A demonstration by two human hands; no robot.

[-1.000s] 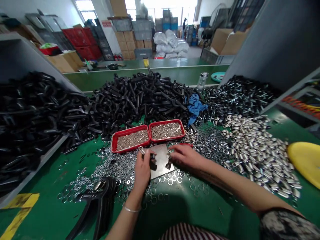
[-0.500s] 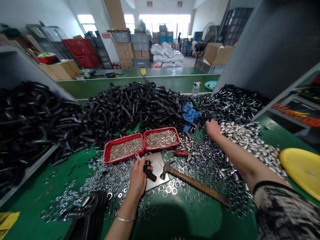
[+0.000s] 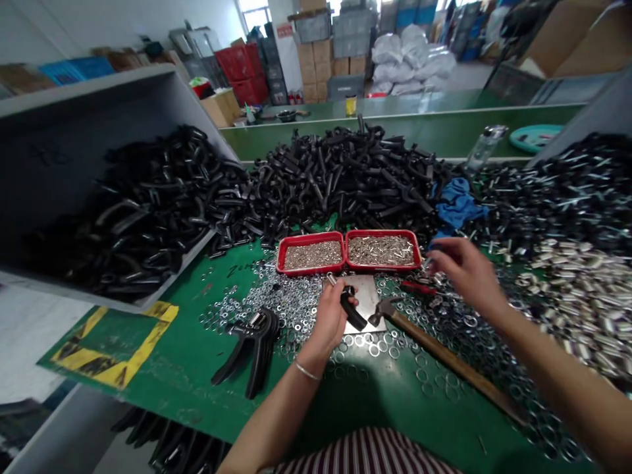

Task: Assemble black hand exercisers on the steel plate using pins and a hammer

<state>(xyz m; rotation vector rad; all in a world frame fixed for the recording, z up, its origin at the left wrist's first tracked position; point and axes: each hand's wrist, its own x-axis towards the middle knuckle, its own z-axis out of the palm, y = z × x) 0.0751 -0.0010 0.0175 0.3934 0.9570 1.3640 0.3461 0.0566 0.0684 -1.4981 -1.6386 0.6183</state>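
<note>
My left hand (image 3: 332, 315) is closed around a black curved handle (image 3: 353, 313). A ribbed silver piece (image 3: 332, 279) sticks up by its fingers. Below is a metal plate (image 3: 366, 297), with the head of a claw hammer (image 3: 444, 355) at its right edge. My right hand (image 3: 467, 273) is in a pinch beside the right red tray (image 3: 417, 255), near a red-handled screwdriver (image 3: 417, 288). Something small and dark shows at its fingertips, too blurred to name. The left red tray (image 3: 280, 258) and the right one hold small metal pins.
Black handles (image 3: 336, 171) are heaped behind the trays and in a grey bin (image 3: 185, 99). Washers and rings (image 3: 276, 289) lie scattered. V-shaped black grips (image 3: 257, 355) with springs stand front left. At right are silver cylinders (image 3: 582, 296), a blue cloth (image 3: 457, 204) and a glass jar (image 3: 486, 148).
My right hand has come back from the small dark parts at the right toward the right red tray. My left hand still holds the black handle. The view has turned left and down.
</note>
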